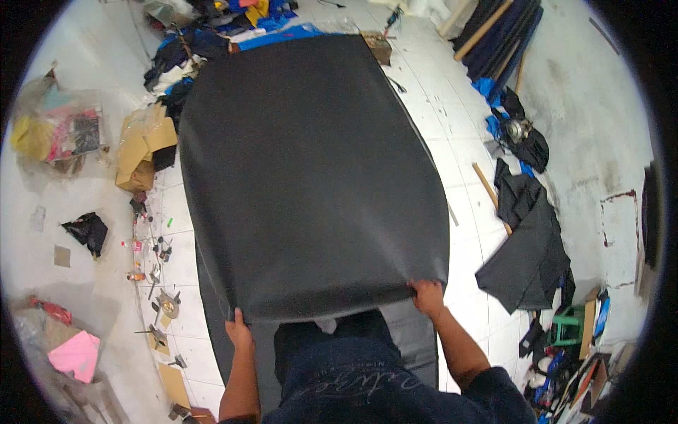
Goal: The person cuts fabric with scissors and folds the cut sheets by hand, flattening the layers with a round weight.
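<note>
A large sheet of smooth black material stretches away from me over the floor, its near edge lifted in both hands. My left hand is closed on the near left corner, thumb on top. Toward the near right corner, my right hand grips the same edge, fingers curled over it. Between the hands the edge sags a little and the surface bulges in soft folds. Beneath it lies another dark layer, showing around my legs and along the left side.
White floor tiles border the sheet. Cardboard boxes and small metal parts line the left wall. On the right lie crumpled black fabric, a green stool and leaning fabric rolls. Scraps pile up at the far end.
</note>
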Tool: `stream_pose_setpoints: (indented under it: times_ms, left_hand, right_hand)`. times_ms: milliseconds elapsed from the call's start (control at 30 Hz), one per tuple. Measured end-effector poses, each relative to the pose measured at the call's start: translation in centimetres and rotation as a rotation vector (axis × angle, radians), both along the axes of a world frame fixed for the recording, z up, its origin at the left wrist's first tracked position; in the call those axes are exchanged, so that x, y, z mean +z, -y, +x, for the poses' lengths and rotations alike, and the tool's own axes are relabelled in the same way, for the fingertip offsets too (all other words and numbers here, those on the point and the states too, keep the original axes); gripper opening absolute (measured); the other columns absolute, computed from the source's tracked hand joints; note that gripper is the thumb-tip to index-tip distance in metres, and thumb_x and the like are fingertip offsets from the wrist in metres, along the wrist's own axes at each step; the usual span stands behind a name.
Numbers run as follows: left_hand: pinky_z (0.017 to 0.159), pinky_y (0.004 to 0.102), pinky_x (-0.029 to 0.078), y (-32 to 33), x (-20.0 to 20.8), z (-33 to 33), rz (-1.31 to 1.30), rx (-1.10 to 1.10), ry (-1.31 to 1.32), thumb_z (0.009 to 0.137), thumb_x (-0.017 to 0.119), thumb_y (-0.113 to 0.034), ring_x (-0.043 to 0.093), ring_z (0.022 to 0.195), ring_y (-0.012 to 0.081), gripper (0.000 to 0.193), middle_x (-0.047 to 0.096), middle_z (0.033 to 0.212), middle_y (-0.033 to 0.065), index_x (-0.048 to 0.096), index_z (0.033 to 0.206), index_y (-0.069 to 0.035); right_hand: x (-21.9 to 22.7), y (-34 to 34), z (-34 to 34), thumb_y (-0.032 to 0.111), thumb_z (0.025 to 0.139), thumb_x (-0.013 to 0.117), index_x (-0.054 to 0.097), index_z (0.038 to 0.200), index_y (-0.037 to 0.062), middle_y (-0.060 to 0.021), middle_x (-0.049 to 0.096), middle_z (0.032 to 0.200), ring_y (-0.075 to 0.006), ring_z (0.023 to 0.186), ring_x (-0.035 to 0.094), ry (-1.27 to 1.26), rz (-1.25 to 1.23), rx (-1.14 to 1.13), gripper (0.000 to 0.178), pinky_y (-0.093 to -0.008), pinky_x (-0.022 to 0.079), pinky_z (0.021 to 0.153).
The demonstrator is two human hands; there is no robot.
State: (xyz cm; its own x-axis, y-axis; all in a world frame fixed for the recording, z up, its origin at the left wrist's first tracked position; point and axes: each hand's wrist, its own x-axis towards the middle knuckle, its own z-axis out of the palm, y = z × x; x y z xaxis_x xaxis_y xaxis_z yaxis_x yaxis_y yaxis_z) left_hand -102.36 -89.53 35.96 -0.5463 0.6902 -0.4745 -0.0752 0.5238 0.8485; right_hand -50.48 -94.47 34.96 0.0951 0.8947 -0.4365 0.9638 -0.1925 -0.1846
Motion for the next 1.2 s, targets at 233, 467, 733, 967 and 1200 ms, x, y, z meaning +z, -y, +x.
stream_pose_setpoints:
  times_ms: [233, 467, 733, 967, 1200]
  left_hand:
    - [0.054, 0.0303, 0.051, 9.8, -2.5, -1.1, -0.181, -0.031, 0.102, 0.099, 0.054, -0.023, 0.063, 0.077, 0.0214, 0.037, 0.063, 0.104, 0.0137, 0.052, 0.12, 0.008]
    - [0.056, 0.0353, 0.051, 10.8, -11.4, -1.7, -0.334, -0.007, 0.186, 0.098, 0.055, -0.034, 0.064, 0.071, 0.0214, 0.041, 0.065, 0.099, 0.0188, 0.055, 0.109, 0.005]
    - [0.096, 0.0449, 0.041, 5.9, -30.6, -3.2, -0.165, -0.748, -0.242, 0.095, 0.058, -0.039, 0.055, 0.113, 0.032, 0.051, 0.058, 0.121, 0.022, 0.051, 0.119, 0.005]
    - [0.096, 0.045, 0.041, -0.8, -51.3, -11.9, -0.086, -0.46, -0.033, 0.095, 0.048, -0.059, 0.052, 0.115, 0.0277, 0.071, 0.057, 0.126, 0.0159, 0.051, 0.129, 0.003]
    - [0.084, 0.0395, 0.047, -2.4, -60.5, -11.6, 0.151, -0.145, 0.251, 0.087, 0.048, -0.072, 0.052, 0.109, 0.0309, 0.094, 0.04, 0.145, 0.013, 0.026, 0.147, -0.003]
  right_hand:
    - [-1.8, 8.6, 0.2, 0.008, 0.073, 0.067, 0.065, 0.122, 0.0207, -0.0059, 0.064, 0.125, -0.0292, 0.119, 0.057, -0.077, 0.085, -0.049, 0.051, -0.0537, 0.036, 0.104]
    - [-8.4, 8.4, 0.7, 0.004, 0.069, 0.067, 0.065, 0.119, 0.0162, -0.0063, 0.064, 0.125, -0.0305, 0.116, 0.058, -0.006, -0.003, -0.064, 0.052, -0.0568, 0.038, 0.102]
    - [-29.2, 1.5, 5.1, 0.003, 0.066, 0.069, 0.067, 0.118, 0.01, -0.0107, 0.068, 0.117, -0.0301, 0.11, 0.063, 0.023, 0.096, 0.019, 0.052, -0.0482, 0.042, 0.099]
    - [-45.0, -7.2, 5.9, -0.002, 0.063, 0.062, 0.068, 0.116, 0.0067, -0.0101, 0.068, 0.118, -0.0295, 0.11, 0.063, -0.1, 0.171, 0.097, 0.054, -0.044, 0.045, 0.099]
    - [-52.7, -7.2, 7.9, 0.001, 0.065, 0.063, 0.067, 0.113, 0.0042, -0.0133, 0.069, 0.112, -0.0325, 0.102, 0.065, -0.143, 0.436, 0.064, 0.049, -0.0409, 0.049, 0.095]
